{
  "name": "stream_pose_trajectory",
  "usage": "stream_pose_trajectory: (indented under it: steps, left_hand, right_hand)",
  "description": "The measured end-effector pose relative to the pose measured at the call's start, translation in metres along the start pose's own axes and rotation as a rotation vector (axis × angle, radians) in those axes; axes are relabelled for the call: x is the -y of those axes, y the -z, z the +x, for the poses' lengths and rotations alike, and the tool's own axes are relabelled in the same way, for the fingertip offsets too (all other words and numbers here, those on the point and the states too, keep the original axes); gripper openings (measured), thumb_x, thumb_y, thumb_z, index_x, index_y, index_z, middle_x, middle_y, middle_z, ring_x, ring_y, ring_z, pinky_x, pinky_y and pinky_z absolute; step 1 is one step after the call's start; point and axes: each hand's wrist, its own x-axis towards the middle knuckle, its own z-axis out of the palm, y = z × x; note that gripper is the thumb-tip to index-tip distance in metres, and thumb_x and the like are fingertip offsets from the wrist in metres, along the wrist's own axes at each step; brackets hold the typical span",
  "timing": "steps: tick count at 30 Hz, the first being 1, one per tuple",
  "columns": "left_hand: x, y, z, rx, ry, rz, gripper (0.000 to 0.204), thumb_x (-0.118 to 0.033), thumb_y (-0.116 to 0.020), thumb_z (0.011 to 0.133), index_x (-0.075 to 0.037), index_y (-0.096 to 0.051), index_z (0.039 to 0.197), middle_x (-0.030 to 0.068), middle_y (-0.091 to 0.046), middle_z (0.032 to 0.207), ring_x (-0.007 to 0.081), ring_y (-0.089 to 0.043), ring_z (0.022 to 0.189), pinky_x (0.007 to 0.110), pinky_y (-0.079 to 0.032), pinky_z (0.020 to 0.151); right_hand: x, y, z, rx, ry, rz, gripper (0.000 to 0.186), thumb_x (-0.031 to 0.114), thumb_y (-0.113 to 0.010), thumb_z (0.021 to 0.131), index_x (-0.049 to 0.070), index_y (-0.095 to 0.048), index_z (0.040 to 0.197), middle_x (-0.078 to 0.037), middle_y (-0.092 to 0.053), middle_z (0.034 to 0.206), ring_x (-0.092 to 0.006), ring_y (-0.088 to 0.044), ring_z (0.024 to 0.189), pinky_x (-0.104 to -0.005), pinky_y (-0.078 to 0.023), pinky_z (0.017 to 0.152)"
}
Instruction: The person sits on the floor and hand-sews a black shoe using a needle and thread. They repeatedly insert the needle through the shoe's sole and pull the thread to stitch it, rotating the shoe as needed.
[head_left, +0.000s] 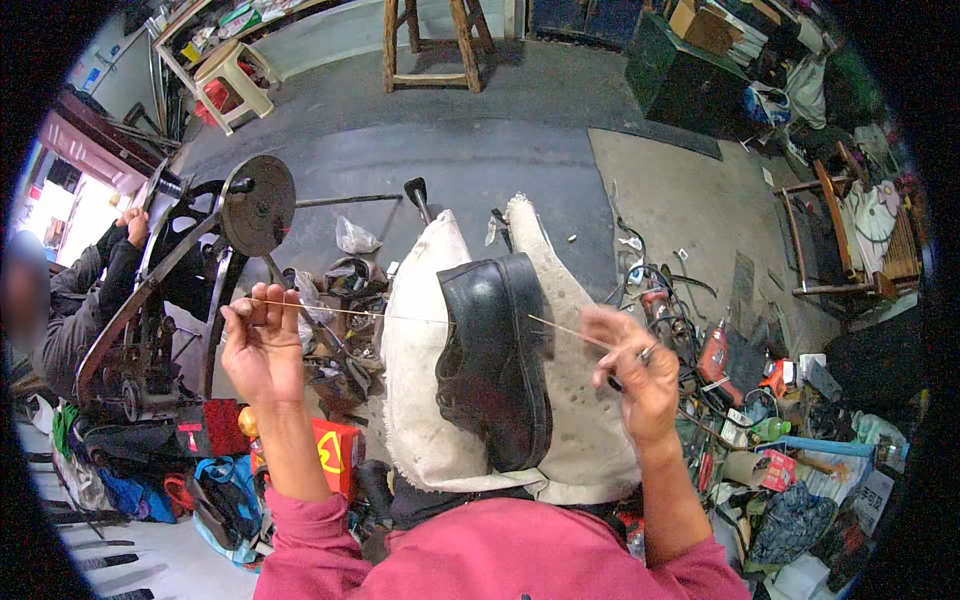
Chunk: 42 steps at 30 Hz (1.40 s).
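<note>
A black leather shoe point(495, 350) lies on its side across my lap, on a whitish cloth apron point(425, 390). From its left side a thin tan thread point(345, 312) runs taut to my left hand point(265, 345), which pinches it between the thumb and fingertips, palm up. Another length of thread leaves the shoe's sole side and reaches my right hand point(640, 375). The right fingers are bent around that thread and partly blurred by motion. A small shiny thing shows at the right fingers; I cannot make out what it is. Both hands are apart from the shoe.
A black iron machine with a round wheel point(258, 205) stands at the left, a seated person point(75, 300) behind it. Cables, a red power tool point(714, 355) and clutter cover the floor at right. A wooden stool point(432, 78) and a green chest point(680, 80) stand farther off.
</note>
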Motion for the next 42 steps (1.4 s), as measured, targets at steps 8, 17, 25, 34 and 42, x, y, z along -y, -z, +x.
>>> stream_pose_trajectory:
  steps: [8, 17, 25, 34, 42]
  left_hand:
    - [0.033, -0.011, 0.026, 0.149, 0.194, -0.161, 0.030, -0.033, -0.046, 0.106, -0.008, -0.063, 0.107, 0.0026, -0.040, 0.069, 0.0168, -0.039, 0.060, 0.034, -0.041, 0.059]
    - [0.048, 0.009, 0.088, -0.092, 0.122, 0.026, 0.033, -0.030, -0.046, 0.106, -0.007, -0.054, 0.085, -0.0021, -0.027, 0.057, 0.0118, -0.021, 0.049, 0.029, -0.021, 0.045]
    - [0.019, 0.121, 0.113, -0.358, 0.107, 0.244, 0.031, -0.025, -0.046, 0.103, -0.010, -0.053, 0.077, -0.0037, -0.028, 0.052, 0.0108, -0.023, 0.044, 0.029, -0.020, 0.042]
    - [0.040, 0.183, 0.035, -0.368, 0.425, 0.247, 0.027, -0.031, -0.051, 0.101, -0.012, -0.055, 0.081, -0.0022, -0.038, 0.060, 0.0135, -0.032, 0.048, 0.030, -0.028, 0.044]
    - [0.001, 0.052, -0.020, -0.063, -0.119, 1.761, 0.037, -0.023, -0.066, 0.092, -0.002, -0.053, 0.120, 0.0111, -0.060, 0.114, 0.0204, -0.060, 0.105, 0.038, -0.052, 0.092]
  right_hand:
    - [0.011, -0.020, 0.035, 0.067, -0.041, -0.495, 0.021, 0.014, -0.076, 0.088, 0.001, -0.062, 0.095, -0.011, -0.067, 0.103, -0.0068, -0.062, 0.078, -0.0219, -0.049, 0.062]
    - [-0.030, -0.021, 0.013, 0.036, -0.066, -0.816, 0.049, 0.037, -0.091, 0.071, 0.007, -0.052, 0.066, -0.001, -0.050, 0.051, -0.0100, -0.044, 0.046, -0.0292, -0.036, 0.043]
    - [-0.043, -0.025, 0.019, 0.110, 0.237, -0.858, 0.051, 0.022, -0.086, 0.077, 0.009, -0.040, 0.059, -0.002, -0.037, 0.049, -0.0150, -0.035, 0.041, -0.0316, -0.029, 0.042]
    - [-0.041, -0.026, 0.013, 0.101, 0.284, -0.880, 0.041, 0.022, -0.083, 0.078, 0.010, -0.048, 0.061, -0.010, -0.050, 0.053, -0.0287, -0.055, 0.045, -0.0389, -0.042, 0.045]
    - [-0.039, -0.025, 0.003, 0.080, 0.288, -0.886, 0.034, 0.026, -0.072, 0.090, 0.007, -0.051, 0.070, -0.015, -0.054, 0.062, -0.0365, -0.056, 0.054, -0.0444, -0.041, 0.050]
